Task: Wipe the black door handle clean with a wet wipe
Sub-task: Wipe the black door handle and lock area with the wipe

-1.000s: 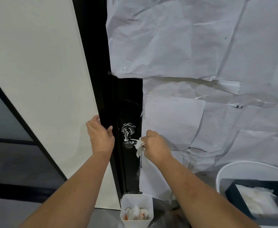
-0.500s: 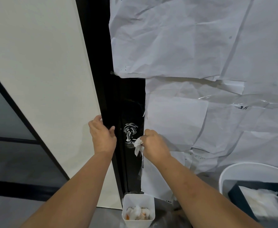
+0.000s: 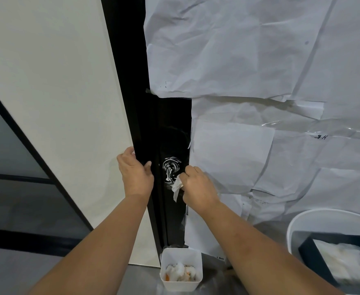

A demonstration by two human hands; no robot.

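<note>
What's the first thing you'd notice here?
A swirly white smear stands out on the black door handle in the middle. Just beside it, the right hand pinches a wet wipe, while the left hand grips the black door edge. Crumpled white paper covers the door on the right.

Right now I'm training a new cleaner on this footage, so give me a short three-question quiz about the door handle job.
1. True or false: the white smear on the black door handle is already wiped off.
2. Which hand pinches the wet wipe? A) left hand B) right hand
3. Fill in: the left hand grips the black door's ____.

Key: 1 false; 2 B; 3 edge.
</note>
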